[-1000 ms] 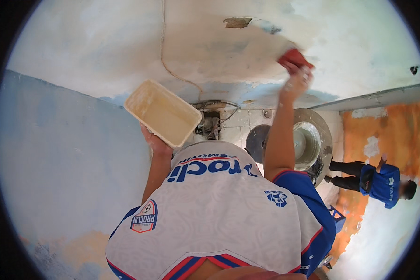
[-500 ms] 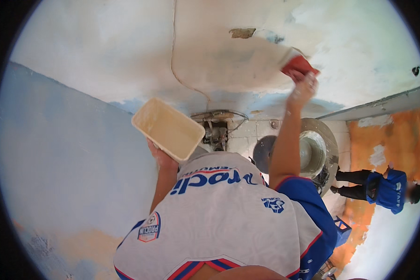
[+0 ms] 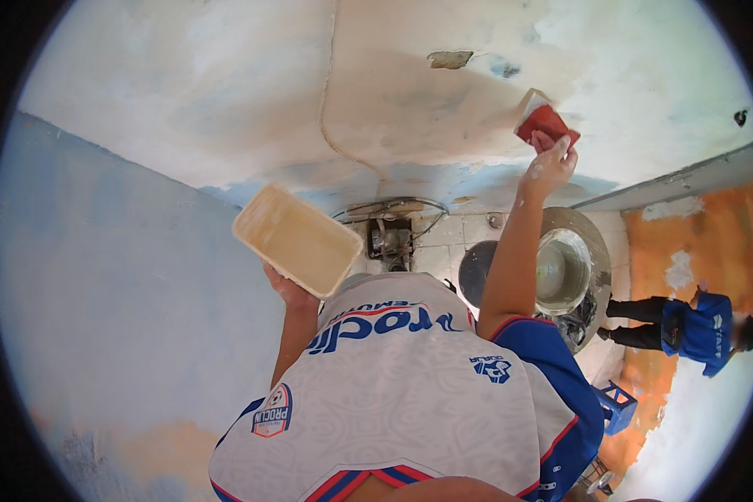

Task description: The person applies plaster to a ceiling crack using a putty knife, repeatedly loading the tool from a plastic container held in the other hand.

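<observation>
My left hand [image 3: 289, 284] is closed under the edge of a cream rectangular tub [image 3: 297, 238], holding it up in front of my chest. Pale residue coats the tub's inside. At the right, my raised right hand [image 3: 550, 166] grips a red putty knife [image 3: 542, 124] with a wide pale edge. Its blade is against or close to the wall [image 3: 410, 109], which is patched in white and beige; I cannot tell whether they touch. White smears mark the fingers of that hand. Above and to the left of the blade, the wall has a chipped hole [image 3: 450, 59].
A light blue wall [image 3: 125, 293] stands at the left. Below the patched wall are a small motor pump [image 3: 391, 241] with pipes, and a bucket [image 3: 560, 272] with pale residue. A person in a blue shirt [image 3: 699, 335] stands at the right near a blue stool [image 3: 616, 408] and an orange wall [image 3: 694, 234].
The putty knife and my right hand have shifted slightly right and down in view, now less blurred. The wall has shifted right in the picture. My left hand still holds the tub.
</observation>
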`<state>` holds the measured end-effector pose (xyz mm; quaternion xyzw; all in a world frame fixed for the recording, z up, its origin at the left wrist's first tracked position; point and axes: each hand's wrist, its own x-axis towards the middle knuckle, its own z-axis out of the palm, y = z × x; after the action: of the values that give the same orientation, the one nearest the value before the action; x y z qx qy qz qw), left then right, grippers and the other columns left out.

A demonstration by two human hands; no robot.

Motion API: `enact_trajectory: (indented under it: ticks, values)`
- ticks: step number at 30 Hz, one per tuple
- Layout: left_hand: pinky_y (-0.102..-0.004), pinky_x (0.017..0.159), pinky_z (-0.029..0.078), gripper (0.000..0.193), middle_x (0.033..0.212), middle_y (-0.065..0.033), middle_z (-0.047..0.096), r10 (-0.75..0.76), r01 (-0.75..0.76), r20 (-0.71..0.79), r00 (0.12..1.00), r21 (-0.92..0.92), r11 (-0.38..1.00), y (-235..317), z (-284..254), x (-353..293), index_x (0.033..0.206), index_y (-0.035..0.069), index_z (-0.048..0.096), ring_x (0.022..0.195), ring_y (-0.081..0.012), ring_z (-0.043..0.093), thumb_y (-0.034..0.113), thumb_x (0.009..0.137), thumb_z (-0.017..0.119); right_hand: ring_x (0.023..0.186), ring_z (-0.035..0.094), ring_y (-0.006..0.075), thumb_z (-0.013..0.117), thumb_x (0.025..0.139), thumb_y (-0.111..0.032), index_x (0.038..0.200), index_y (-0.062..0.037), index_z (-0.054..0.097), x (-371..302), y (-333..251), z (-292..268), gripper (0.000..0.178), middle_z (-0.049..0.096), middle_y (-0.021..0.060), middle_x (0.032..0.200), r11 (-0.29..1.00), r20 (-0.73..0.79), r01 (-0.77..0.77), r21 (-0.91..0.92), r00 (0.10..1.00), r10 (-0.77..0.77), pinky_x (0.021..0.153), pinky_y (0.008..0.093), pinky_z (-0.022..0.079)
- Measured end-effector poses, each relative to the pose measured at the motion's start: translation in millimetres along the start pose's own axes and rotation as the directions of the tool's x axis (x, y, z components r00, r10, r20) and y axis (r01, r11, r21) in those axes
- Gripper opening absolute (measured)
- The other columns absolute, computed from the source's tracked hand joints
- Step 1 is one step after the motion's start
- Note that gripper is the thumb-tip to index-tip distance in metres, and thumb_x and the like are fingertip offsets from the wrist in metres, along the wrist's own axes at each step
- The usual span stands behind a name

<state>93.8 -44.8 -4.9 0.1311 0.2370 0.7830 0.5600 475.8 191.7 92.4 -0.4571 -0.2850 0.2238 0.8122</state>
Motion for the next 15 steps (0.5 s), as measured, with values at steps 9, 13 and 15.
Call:
enact_trajectory:
  ticks: [9,13,15]
  values:
    - [-0.0421,0.104,0.049,0.057,0.139,-0.0058,0.054,0.037,-0.003,-0.191,0.981,0.176,0.984,31,5,8,0.145,0.014,0.044,0.126,-0.0262,0.055,0.052,0.104,0.037,0.073,0.071,0.0222,0.058,0.103,-0.019,0.113,-0.0003,0.053,-96,64,98,0.022,0.069,0.0148,0.086,0.969,0.374,-0.231,0.088,0.909,0.183,0.068,0.0326,0.059]
    - [-0.0404,0.100,0.052,0.053,0.135,-0.0048,0.056,0.018,-0.020,-0.065,0.998,-0.023,1.000,44,-32,1,0.143,0.013,0.045,0.122,-0.0246,0.057,0.049,0.104,0.040,0.079,0.071,0.0283,0.047,0.107,-0.030,0.110,0.0046,0.048,33,19,-5,0.035,0.070,0.0220,0.088,0.995,0.112,0.099,-0.014,0.989,-0.097,0.076,0.0382,0.062]
    - [-0.0389,0.097,0.054,0.051,0.133,-0.0047,0.057,0.062,-0.051,-0.096,0.993,0.111,0.992,47,-34,-5,0.141,0.012,0.047,0.119,-0.0238,0.059,0.047,0.104,0.042,0.079,0.071,0.0304,0.044,0.108,-0.029,0.110,0.0061,0.047,46,-18,-32,0.036,0.070,0.0238,0.088,1.000,-0.131,0.026,0.005,0.991,-0.025,0.080,0.0402,0.062]
